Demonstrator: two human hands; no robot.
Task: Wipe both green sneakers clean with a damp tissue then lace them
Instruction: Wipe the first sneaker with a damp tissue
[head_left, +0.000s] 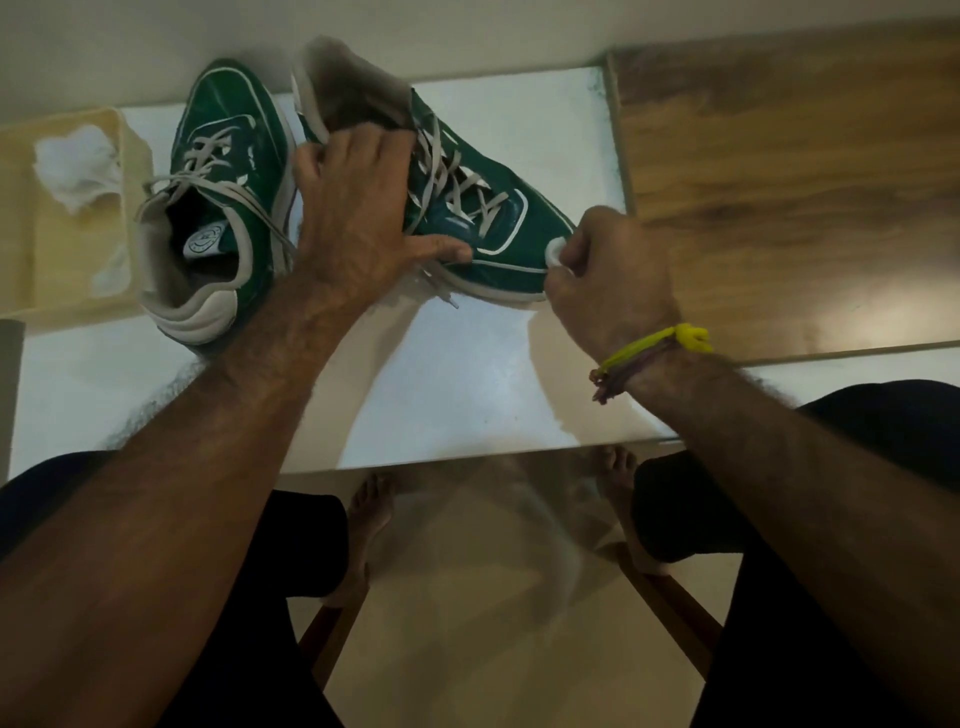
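At the bottom of the frame, bare feet show through the glass edge of the worktop. Higher up, right of centre, the right hand is pinched shut on a small white tissue, pressed against the toe of the tilted green sneaker. At centre, the left hand clamps that sneaker at its tongue and laces. The second green sneaker stands upper left, beside a cream tray holding crumpled tissues.
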